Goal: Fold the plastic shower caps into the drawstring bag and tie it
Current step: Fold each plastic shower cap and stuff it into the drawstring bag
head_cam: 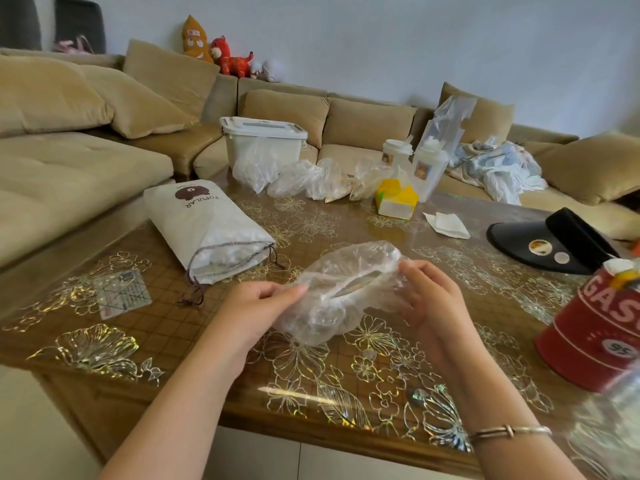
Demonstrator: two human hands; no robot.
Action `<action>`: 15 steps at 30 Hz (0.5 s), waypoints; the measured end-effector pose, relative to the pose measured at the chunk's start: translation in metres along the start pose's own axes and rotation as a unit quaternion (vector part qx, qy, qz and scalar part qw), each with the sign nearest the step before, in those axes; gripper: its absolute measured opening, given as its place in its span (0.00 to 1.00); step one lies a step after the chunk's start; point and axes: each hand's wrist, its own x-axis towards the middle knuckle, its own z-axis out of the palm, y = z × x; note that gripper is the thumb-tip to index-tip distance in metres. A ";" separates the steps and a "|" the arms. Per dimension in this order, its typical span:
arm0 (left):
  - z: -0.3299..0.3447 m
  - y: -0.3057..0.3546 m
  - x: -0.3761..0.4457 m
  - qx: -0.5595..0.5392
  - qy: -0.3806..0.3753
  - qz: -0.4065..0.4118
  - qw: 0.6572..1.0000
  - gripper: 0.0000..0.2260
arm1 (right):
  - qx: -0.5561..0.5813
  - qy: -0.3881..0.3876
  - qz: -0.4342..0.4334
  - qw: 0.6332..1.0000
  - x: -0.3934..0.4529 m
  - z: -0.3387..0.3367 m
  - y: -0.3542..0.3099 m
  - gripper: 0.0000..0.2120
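Note:
A clear plastic shower cap (pixel 341 289) is stretched between both hands just above the table, its elastic opening facing me. My left hand (pixel 254 306) pinches its left rim. My right hand (pixel 429 299) grips the right rim with curled fingers. The white drawstring bag (pixel 204 230) lies on the table to the left, its mouth open toward me with plastic showing inside and its brown cords (pixel 194 292) loose. Several more crumpled shower caps (pixel 311 178) lie at the far side of the table.
A white lidded bin (pixel 261 140) stands at the back. A yellow box (pixel 394 199), white bottles (pixel 422 164) and a tissue (pixel 446 223) sit at back right. A black visor (pixel 550 244) and red tin (pixel 595 334) are at right. A beige sofa (pixel 69 161) surrounds the floral table (pixel 242 382).

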 end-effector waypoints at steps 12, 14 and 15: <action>0.019 0.000 0.004 -0.099 0.132 0.011 0.986 0.06 | -0.245 -0.061 0.005 0.968 -0.001 0.015 0.014 0.16; 0.022 -0.002 0.005 -0.023 0.170 0.055 0.984 0.04 | -0.250 -0.024 -0.034 0.967 -0.001 0.020 0.016 0.14; 0.023 -0.004 0.007 0.030 0.184 0.084 0.979 0.04 | -0.251 -0.001 -0.047 0.967 0.000 0.022 0.014 0.13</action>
